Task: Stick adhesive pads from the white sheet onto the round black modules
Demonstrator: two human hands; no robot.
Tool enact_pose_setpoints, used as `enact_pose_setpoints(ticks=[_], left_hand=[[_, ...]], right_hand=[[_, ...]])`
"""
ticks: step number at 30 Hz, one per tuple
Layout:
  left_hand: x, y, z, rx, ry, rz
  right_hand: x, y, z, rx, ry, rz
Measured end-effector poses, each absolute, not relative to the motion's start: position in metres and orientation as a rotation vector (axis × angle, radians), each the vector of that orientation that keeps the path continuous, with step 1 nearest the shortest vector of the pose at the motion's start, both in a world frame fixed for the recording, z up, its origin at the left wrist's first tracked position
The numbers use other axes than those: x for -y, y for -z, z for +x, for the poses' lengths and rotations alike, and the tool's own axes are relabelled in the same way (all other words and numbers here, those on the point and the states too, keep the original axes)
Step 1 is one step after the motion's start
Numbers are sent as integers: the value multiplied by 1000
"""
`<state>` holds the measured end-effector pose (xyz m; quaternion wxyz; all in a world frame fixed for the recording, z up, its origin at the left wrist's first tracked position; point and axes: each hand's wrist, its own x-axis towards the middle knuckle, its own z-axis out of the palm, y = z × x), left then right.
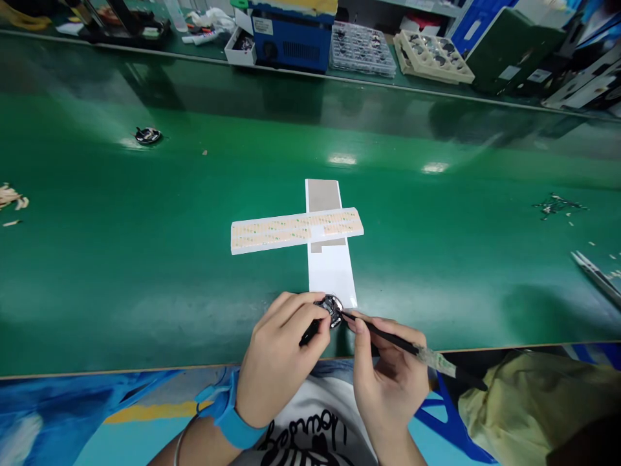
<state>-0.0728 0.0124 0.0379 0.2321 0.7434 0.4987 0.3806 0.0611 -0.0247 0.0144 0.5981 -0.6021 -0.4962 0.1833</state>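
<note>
My left hand [279, 353] pinches a small round black part [330, 307] at the near edge of the green belt [145, 259]. My right hand [388, 372] grips black tweezers [398, 343] like a pen, and their tip touches the round part. Just beyond lies a white backing strip [332, 272] running away from me. A second white strip [295, 230] with rows of small orange-tan stickers lies across it.
Another round black part [148, 135] sits far left on the belt. Spare tweezers [596, 275] lie at the right edge, with dark scraps [557, 206] nearby. Along the far side stand a blue machine [291, 35] and trays of parts [431, 57].
</note>
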Motion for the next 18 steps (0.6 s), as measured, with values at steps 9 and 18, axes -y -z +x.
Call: enact_pose_setpoints(ticks=[9, 18], left_hand=[[-11, -38, -74, -1371, -1042, 2031], [-12, -38, -71, -1380, -1041, 2022]], right_hand=[[23, -14, 58, 1136, -370, -1348], [24, -12, 57, 1122, -351, -1369]])
